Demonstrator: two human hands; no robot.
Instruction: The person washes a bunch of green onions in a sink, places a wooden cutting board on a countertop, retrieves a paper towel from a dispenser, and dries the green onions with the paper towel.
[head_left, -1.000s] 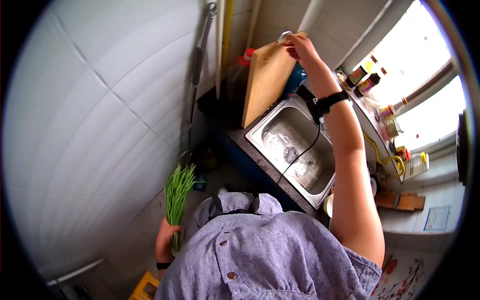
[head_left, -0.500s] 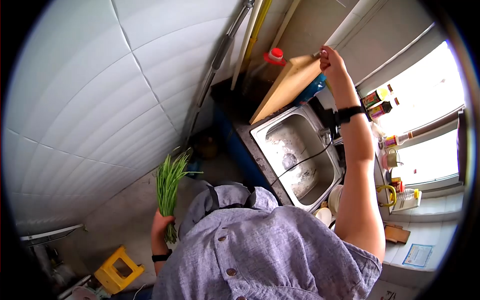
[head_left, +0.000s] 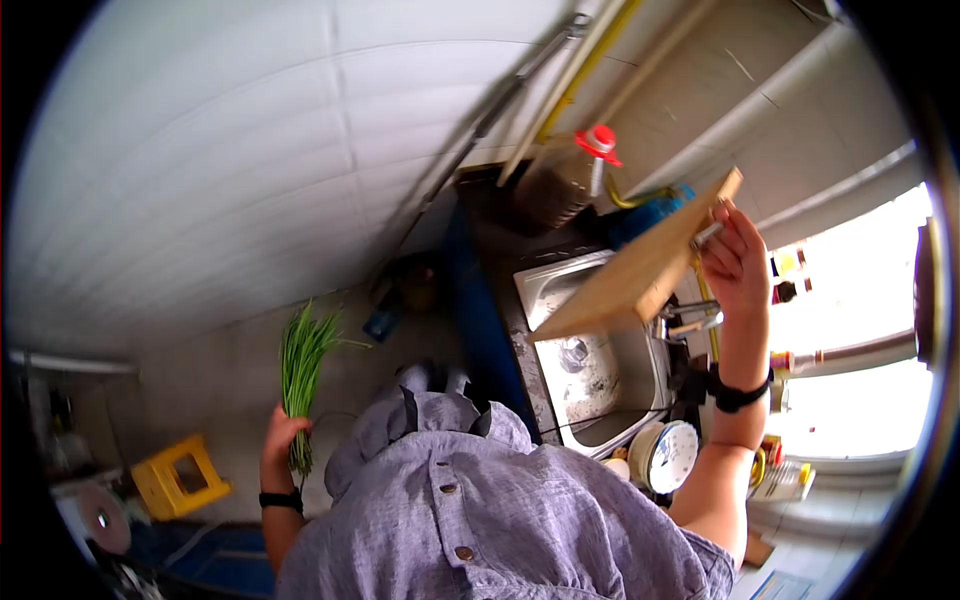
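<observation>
My left hand [head_left: 287, 432] is closed around the lower part of a bunch of long, thin chives [head_left: 306, 362], low on the left. At the upper right, my right hand [head_left: 738, 258] grips a wooden cutting board [head_left: 628, 272] by its edge, near a metal handle. The board is tilted over the sink [head_left: 592, 385] and covers part of its basin. Behind it stands a large clear jug [head_left: 560, 182] with a red cap, dark inside.
Dark countertop [head_left: 490, 240] runs along the sink's left side. A white enamel pot [head_left: 668, 455] stands at the sink's near right corner. A yellow stool [head_left: 180, 478] is on the floor at lower left. Bottles [head_left: 788, 278] line the window sill.
My right hand has pulled the cutting board away from the wall, bringing it over the sink. The view has shifted, and the jug now shows more fully. My left hand still holds the chives.
</observation>
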